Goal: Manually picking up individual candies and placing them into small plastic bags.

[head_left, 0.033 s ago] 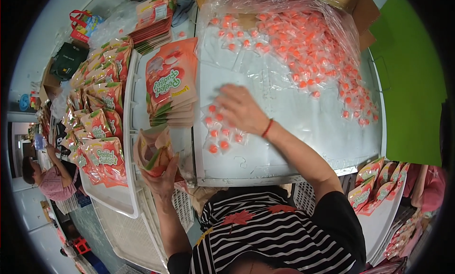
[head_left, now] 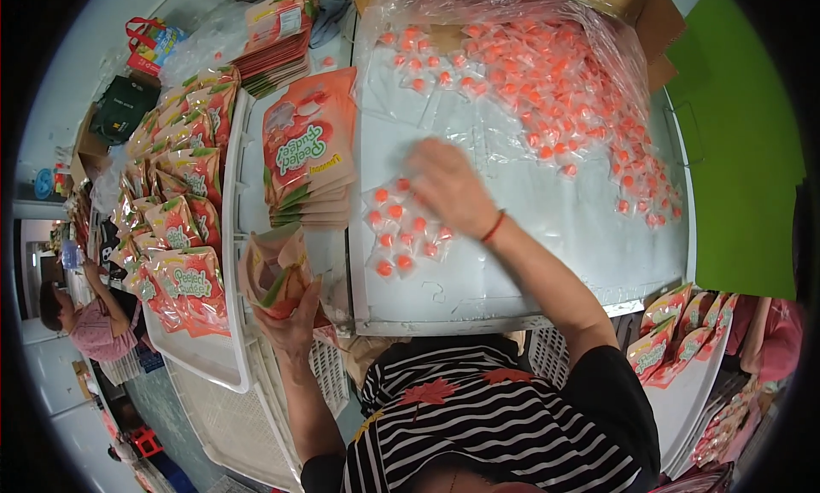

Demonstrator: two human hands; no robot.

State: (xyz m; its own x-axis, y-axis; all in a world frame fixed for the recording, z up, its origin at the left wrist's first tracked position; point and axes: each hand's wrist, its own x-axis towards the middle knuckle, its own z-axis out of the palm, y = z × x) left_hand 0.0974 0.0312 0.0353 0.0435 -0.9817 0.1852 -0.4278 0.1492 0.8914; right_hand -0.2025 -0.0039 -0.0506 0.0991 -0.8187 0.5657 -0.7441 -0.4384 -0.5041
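My left hand (head_left: 290, 322) is wrapped round the lower part of a pink and green candy pouch (head_left: 272, 267), which is upright with its mouth spread apart. Over the white table (head_left: 512, 262), my right hand (head_left: 451, 190) is smeared by motion, so its fingers do not read clearly. Right beside it lies a small cluster of clear-wrapped orange-red candies (head_left: 395, 211); whether the hand touches any is hidden. A stack of flat peach-coloured pouches (head_left: 307, 143) rests to the left of the cluster.
A large heap of wrapped candies (head_left: 564, 83) spills from a plastic-lined cardboard box (head_left: 658, 23) at the far right. Filled pouches (head_left: 188, 280) crowd a white tray (head_left: 243, 356) on the left. More flat pouches (head_left: 273, 45) stand behind. Co-workers (head_left: 102, 322) are at both sides.
My right hand has shifted slightly to the right, and more of the small candy cluster shows beside it. My left hand and its pouch stay nearly in place.
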